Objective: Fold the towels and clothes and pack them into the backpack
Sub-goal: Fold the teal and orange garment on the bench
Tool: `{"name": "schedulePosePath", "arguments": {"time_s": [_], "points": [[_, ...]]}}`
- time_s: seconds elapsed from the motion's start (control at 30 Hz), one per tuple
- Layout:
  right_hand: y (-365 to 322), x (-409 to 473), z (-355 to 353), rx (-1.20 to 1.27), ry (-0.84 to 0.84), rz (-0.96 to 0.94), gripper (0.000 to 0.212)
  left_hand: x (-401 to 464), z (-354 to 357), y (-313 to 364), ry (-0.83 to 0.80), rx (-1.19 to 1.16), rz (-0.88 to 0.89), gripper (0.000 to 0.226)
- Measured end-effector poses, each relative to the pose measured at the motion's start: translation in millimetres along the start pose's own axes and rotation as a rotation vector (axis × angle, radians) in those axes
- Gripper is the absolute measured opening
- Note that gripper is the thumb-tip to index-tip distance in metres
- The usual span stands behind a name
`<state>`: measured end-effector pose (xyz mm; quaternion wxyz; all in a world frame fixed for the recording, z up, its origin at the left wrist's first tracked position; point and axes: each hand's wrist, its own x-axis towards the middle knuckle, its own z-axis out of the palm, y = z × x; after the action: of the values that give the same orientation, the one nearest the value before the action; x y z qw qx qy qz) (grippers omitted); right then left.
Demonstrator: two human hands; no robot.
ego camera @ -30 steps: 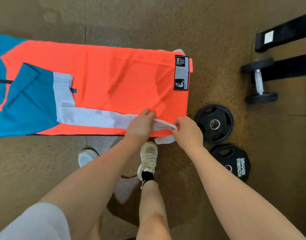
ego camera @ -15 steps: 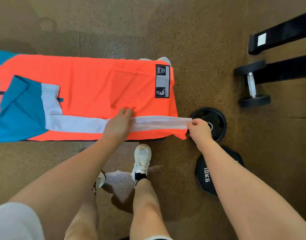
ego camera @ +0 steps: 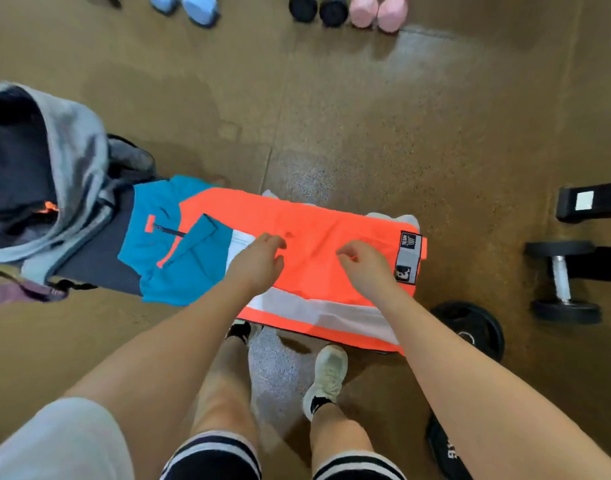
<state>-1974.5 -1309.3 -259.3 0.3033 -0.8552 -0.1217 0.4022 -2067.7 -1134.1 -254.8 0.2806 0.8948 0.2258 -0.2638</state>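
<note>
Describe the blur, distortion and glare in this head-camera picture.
Head view: wide-angle distortion bows the edges, stretching the forearms and the grey open backpack; both hands, left hand and right hand, are slightly motion-blurred over the orange, teal and white garment; pale glare washes the brown speckled floor near the pink dumbbells.

Both arms reach forward; left hand [ego camera: 259, 259] and right hand [ego camera: 364, 263] seemingly loosely curled, apart.
</note>
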Motion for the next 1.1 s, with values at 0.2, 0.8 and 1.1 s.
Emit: {"name": "schedulePosePath", "arguments": {"time_s": [0.2, 0.8, 1.1], "points": [[-85, 70, 37, -0.035, -0.018, -0.106, 0.022, 49, -65, -89, 0.047, -0.04, -0.046, 0.03], [-175, 275, 141, -0.241, -0.122, -0.018, 0.023, 243, -95, -241, -0.366, 0.138, -0.249, 0.041], [-191, 296, 142, -0.201, -0.185, -0.057, 0.031, 229, -119, -230, -0.081, -0.608, -0.024, 0.018]]}}
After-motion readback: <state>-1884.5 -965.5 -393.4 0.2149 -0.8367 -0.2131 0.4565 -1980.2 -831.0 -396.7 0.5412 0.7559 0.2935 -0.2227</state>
